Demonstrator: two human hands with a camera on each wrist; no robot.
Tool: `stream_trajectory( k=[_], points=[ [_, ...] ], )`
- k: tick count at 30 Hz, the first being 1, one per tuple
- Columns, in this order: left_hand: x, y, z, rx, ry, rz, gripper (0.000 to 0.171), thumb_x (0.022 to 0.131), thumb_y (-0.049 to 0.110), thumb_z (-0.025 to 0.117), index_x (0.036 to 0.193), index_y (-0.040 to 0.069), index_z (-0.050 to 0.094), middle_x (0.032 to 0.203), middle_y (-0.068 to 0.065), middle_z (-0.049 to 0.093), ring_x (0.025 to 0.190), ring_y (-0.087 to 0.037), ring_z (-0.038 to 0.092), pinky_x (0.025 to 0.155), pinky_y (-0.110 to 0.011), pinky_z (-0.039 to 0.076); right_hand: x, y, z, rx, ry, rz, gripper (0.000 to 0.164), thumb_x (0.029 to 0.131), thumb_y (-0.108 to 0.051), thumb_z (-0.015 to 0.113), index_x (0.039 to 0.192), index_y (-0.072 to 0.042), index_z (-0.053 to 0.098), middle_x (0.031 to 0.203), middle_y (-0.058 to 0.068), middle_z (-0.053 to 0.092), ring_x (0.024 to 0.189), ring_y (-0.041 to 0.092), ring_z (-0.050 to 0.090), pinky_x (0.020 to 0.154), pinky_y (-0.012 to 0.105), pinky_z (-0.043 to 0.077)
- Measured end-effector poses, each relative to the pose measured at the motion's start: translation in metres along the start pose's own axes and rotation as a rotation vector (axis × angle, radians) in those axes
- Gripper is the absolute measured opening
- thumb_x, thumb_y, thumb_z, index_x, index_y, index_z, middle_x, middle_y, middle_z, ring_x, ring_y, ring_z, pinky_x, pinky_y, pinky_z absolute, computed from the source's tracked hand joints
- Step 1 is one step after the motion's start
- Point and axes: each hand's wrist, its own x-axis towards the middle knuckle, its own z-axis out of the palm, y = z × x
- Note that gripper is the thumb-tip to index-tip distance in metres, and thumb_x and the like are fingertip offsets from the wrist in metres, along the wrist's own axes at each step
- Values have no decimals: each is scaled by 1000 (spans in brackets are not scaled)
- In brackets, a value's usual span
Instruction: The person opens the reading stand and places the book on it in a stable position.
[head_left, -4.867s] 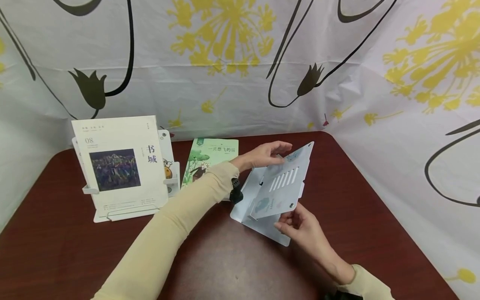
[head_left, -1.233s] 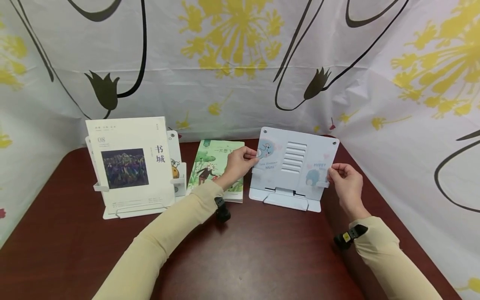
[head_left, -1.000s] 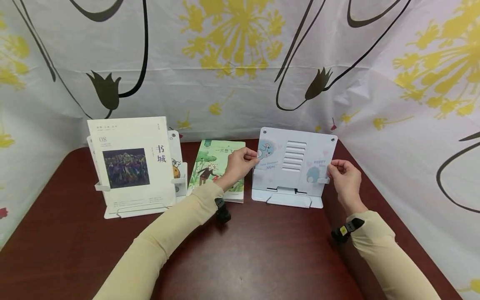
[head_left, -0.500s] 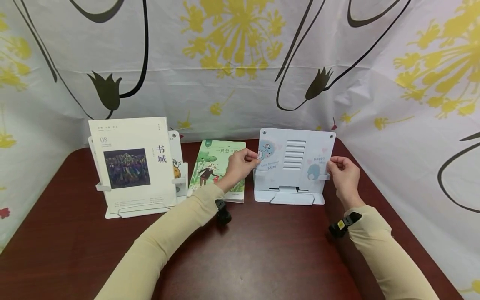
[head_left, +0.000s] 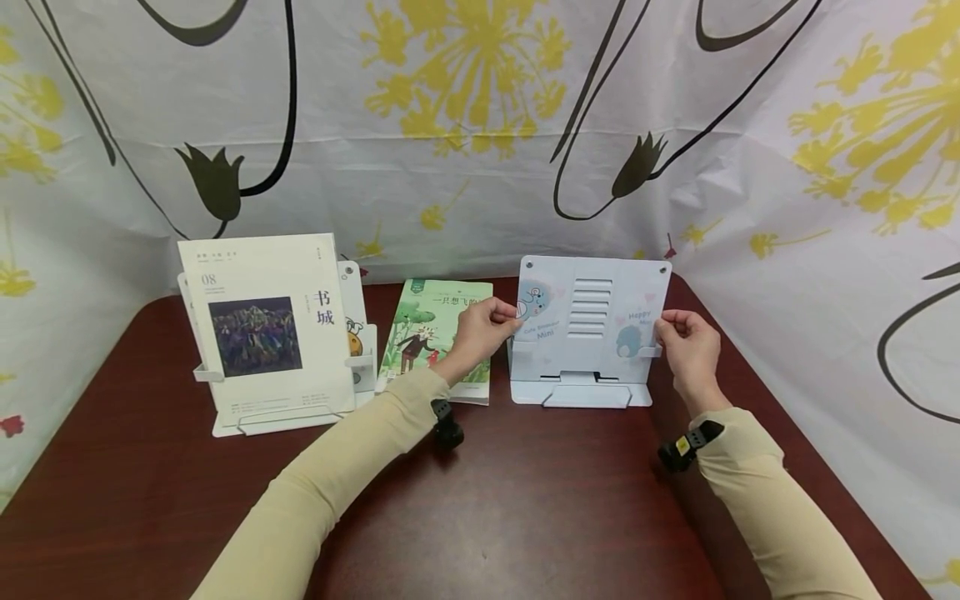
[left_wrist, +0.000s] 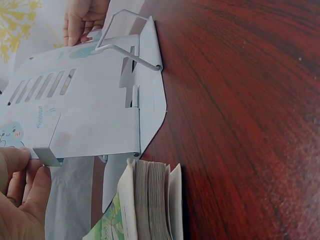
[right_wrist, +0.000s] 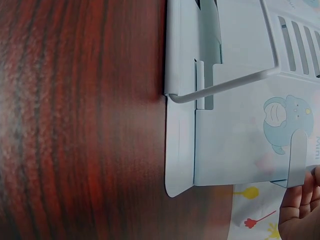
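Observation:
A white metal book stand (head_left: 555, 358) with blue dinosaur prints and a slotted back stands unfolded on the table, its panel leaning back. My left hand (head_left: 480, 333) pinches the panel's left edge between thumb and fingers, just beside a small side clip (left_wrist: 46, 156). On the opposite edge, my right hand (head_left: 692, 354) pinches the panel by the right clip (right_wrist: 297, 159). A wire page holder (right_wrist: 225, 86) sticks out at the front of the base. Nothing rests on this stand.
A green picture book (head_left: 408, 333) lies left of the stand, partly under my left forearm. Further left, a second stand (head_left: 351, 287) holds a cream magazine (head_left: 255, 279) upright. A patterned cloth (head_left: 465, 225) hangs behind the dark red table (head_left: 525, 500).
Earlier the stand was half folded and tilted in my hands. It now stands upright, and over the last second it has turned slightly to face front, both hands still at its side edges.

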Motion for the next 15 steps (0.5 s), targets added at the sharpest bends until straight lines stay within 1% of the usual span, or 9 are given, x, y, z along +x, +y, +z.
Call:
stream_trajectory(
  k=[5, 15],
  points=[
    [0, 0, 1, -15, 1, -4, 12, 84, 14, 71, 92, 6, 68, 90, -8, 70, 78, -17, 65, 61, -19, 50, 0, -1, 0, -4, 6, -4, 22, 93, -22, 58, 110, -7, 59, 89, -7, 54, 78, 5, 52, 65, 15, 50],
    [-1, -1, 1, -12, 4, 6, 13, 84, 15, 71, 92, 5, 68, 90, -8, 71, 78, -17, 65, 62, -20, 50, -2, -1, 0, 8, 9, -13, 19, 93, -20, 58, 108, -7, 59, 87, -8, 54, 77, 5, 52, 66, 15, 50]
  ],
)
